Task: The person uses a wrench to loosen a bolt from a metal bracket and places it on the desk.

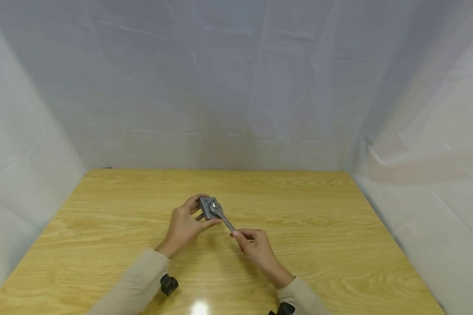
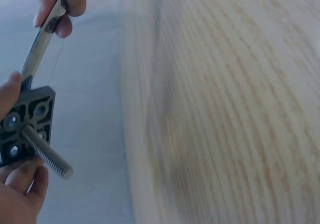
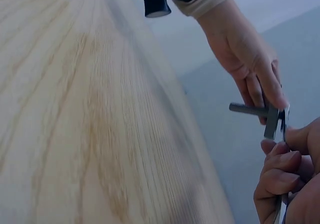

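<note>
Between the thumb and fingers of my left hand (image 1: 184,227) is a small square grey plate (image 1: 205,211), held by its edges above the table. A long threaded bolt (image 2: 49,154) sticks out of the plate's ribbed back, which shows several round holes in the left wrist view. My right hand (image 1: 259,250) grips a metal wrench (image 1: 227,222) by its handle end. The wrench's head (image 1: 215,207) sits around the bolt's head on the plate's other face. In the right wrist view the plate (image 3: 271,122) is seen edge-on, with the bolt pointing away from the wrench.
A wood-grain table (image 1: 323,218) spreads under both hands. White sheeting (image 1: 228,87) hangs behind it and along both sides. Each wrist carries a black camera (image 1: 168,284) at the sleeve cuff.
</note>
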`<state>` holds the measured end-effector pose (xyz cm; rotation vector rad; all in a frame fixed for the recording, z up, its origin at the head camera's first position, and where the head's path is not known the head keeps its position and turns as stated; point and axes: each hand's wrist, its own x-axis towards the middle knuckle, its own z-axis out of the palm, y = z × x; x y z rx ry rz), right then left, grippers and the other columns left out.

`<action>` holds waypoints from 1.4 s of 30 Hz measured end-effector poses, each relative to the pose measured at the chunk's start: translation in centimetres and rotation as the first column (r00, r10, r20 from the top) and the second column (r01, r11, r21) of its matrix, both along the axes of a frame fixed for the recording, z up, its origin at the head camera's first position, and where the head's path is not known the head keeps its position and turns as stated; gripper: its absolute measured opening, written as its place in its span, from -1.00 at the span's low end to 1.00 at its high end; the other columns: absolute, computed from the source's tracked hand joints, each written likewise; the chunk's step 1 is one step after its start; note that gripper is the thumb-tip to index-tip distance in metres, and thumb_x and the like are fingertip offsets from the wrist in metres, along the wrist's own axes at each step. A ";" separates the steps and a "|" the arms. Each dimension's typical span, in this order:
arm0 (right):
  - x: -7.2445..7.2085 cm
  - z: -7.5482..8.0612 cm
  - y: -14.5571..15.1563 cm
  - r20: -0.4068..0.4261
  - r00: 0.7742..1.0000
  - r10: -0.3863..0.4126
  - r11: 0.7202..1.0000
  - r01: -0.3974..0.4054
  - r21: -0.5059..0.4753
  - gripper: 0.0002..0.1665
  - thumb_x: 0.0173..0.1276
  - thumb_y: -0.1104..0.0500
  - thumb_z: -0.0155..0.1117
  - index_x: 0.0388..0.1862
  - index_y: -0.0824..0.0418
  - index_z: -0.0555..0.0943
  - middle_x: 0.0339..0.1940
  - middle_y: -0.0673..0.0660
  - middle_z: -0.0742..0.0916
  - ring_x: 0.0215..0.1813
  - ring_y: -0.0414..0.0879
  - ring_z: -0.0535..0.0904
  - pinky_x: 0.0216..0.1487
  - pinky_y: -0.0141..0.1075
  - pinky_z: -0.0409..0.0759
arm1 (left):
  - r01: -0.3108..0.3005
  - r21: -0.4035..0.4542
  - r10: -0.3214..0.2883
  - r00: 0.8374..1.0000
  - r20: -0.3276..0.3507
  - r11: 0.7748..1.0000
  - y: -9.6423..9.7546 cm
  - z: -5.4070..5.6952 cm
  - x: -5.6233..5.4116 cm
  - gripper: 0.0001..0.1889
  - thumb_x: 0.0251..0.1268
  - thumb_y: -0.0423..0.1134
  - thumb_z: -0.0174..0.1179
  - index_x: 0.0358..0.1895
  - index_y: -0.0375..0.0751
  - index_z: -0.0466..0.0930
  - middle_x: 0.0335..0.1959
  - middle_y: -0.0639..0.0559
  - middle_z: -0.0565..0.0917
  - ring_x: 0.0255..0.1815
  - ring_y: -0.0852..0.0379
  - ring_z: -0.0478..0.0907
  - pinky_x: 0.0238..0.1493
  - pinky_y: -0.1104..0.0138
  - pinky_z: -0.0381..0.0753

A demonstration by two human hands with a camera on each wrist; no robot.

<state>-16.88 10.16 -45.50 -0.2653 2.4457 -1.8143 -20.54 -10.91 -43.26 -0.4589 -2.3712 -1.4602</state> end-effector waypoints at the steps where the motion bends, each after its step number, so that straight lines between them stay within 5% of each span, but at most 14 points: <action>1: -0.1 -0.1 0.2 -0.011 1.000 0.000 1.000 0.000 0.015 -0.69 0.42 0.11 0.19 -0.18 0.34 0.72 -0.68 0.00 0.51 -0.64 -0.27 0.35 -0.69 -0.53 0.30 | 0.021 0.006 -0.021 1.000 0.010 1.000 -0.1 0.0 -0.1 -0.28 -0.21 -0.17 0.57 0.14 -0.21 0.51 0.01 -0.17 0.68 0.03 -0.09 0.63 0.04 0.02 0.64; 10: -1.2 0.0 2.3 -0.116 0.988 0.099 0.994 -0.094 0.053 -0.78 0.38 0.26 0.22 -0.20 0.43 0.70 -0.59 0.18 0.61 -0.58 -0.34 0.35 -0.61 -0.52 0.33 | 0.215 0.028 -0.217 0.964 0.152 0.976 -1.5 0.8 -0.3 -0.30 -0.17 -0.18 0.56 0.17 -0.19 0.52 0.09 -0.16 0.63 0.05 -0.07 0.63 0.08 0.19 0.64; 15: -1.3 2.2 3.3 -0.149 0.968 0.201 0.978 -0.189 0.089 -0.80 0.36 0.35 0.20 -0.21 0.52 0.66 -0.43 0.45 0.67 -0.51 -0.34 0.40 -0.54 -0.52 0.41 | 0.325 0.021 -0.321 0.920 0.226 0.946 -2.0 1.3 -0.3 -0.27 -0.18 -0.16 0.56 0.19 -0.19 0.51 0.11 -0.16 0.61 0.11 -0.10 0.59 0.14 0.14 0.60; 18: -1.8 2.8 3.9 -0.145 0.951 0.272 0.959 -0.254 0.129 -0.82 0.36 0.36 0.21 -0.22 0.51 0.66 -0.38 0.47 0.67 -0.50 -0.28 0.43 -0.52 -0.51 0.46 | 0.406 0.025 -0.398 0.879 0.263 0.914 -2.3 1.6 -0.3 -0.27 -0.17 -0.17 0.56 0.20 -0.19 0.50 0.13 -0.14 0.60 0.15 -0.11 0.56 0.17 0.10 0.57; 21: -2.7 3.0 4.6 -0.145 0.927 0.347 0.931 -0.322 0.170 -0.82 0.37 0.34 0.20 -0.22 0.47 0.67 -0.35 0.43 0.69 -0.47 -0.07 0.53 -0.48 -0.37 0.58 | 0.482 0.030 -0.467 0.830 0.304 0.876 -2.5 1.8 -0.4 -0.26 -0.16 -0.17 0.57 0.21 -0.17 0.49 0.13 -0.09 0.60 0.16 -0.07 0.55 0.20 0.09 0.55; 26: -5.1 2.0 5.6 -0.146 0.874 0.464 0.878 -0.431 0.209 -0.84 0.37 0.34 0.19 -0.19 0.41 0.67 -0.27 0.36 0.72 -0.27 0.31 0.61 -0.29 -0.10 0.70 | 0.610 0.064 -0.589 0.724 0.360 0.790 -2.4 1.9 -0.5 -0.23 -0.14 -0.20 0.56 0.26 -0.23 0.45 0.17 -0.07 0.58 0.16 0.00 0.55 0.22 0.07 0.54; 30: -7.1 1.5 6.1 -0.182 0.813 0.553 0.821 -0.496 0.282 -0.86 0.34 0.29 0.24 -0.22 0.31 0.71 -0.28 0.21 0.74 -0.26 0.14 0.64 -0.23 -0.19 0.68 | 0.702 0.083 -0.666 0.623 0.410 0.707 -2.1 1.9 -0.5 -0.27 -0.10 -0.23 0.54 0.24 -0.22 0.46 0.14 -0.05 0.60 0.13 0.07 0.57 0.21 0.08 0.55; 33: -8.0 2.1 6.0 -0.237 0.735 0.636 0.757 -0.533 0.379 -0.88 0.29 0.23 0.30 -0.27 0.22 0.74 -0.34 0.05 0.73 -0.30 -0.14 0.63 -0.24 -0.34 0.64 | 0.749 0.086 -0.689 0.550 0.473 0.657 -1.6 1.7 -0.4 -0.27 -0.10 -0.23 0.54 0.24 -0.26 0.47 0.10 -0.01 0.62 0.10 0.13 0.58 0.21 0.11 0.55; 37: -8.7 3.6 5.5 -0.258 0.631 0.732 0.662 -0.566 0.491 -0.86 0.24 0.22 0.34 -0.27 0.26 0.75 -0.38 0.04 0.74 -0.31 -0.22 0.62 -0.21 -0.35 0.65 | 0.798 0.116 -0.720 0.459 0.521 0.592 -1.1 1.2 -0.4 -0.28 -0.11 -0.25 0.54 0.23 -0.29 0.47 0.07 0.01 0.64 0.09 0.14 0.59 0.21 0.19 0.55; 40: -8.8 4.5 5.1 -0.248 0.593 0.766 0.616 -0.566 0.548 -0.82 0.24 0.20 0.34 -0.26 0.29 0.75 -0.36 0.05 0.75 -0.29 -0.22 0.63 -0.15 -0.32 0.64 | 0.818 0.146 -0.745 0.412 0.525 0.556 -0.9 0.9 -0.5 -0.30 -0.10 -0.23 0.54 0.21 -0.23 0.48 0.07 -0.01 0.65 0.09 0.13 0.60 0.20 0.24 0.56; 42: -8.9 4.6 5.1 -0.241 0.591 0.770 0.606 -0.559 0.566 -0.80 0.24 0.15 0.34 -0.26 0.26 0.76 -0.35 0.00 0.75 -0.28 -0.27 0.61 -0.13 -0.30 0.62 | 0.820 0.161 -0.750 0.398 0.528 0.549 -0.9 0.7 -0.5 -0.30 -0.10 -0.21 0.54 0.21 -0.24 0.48 0.07 -0.02 0.65 0.09 0.11 0.60 0.20 0.21 0.56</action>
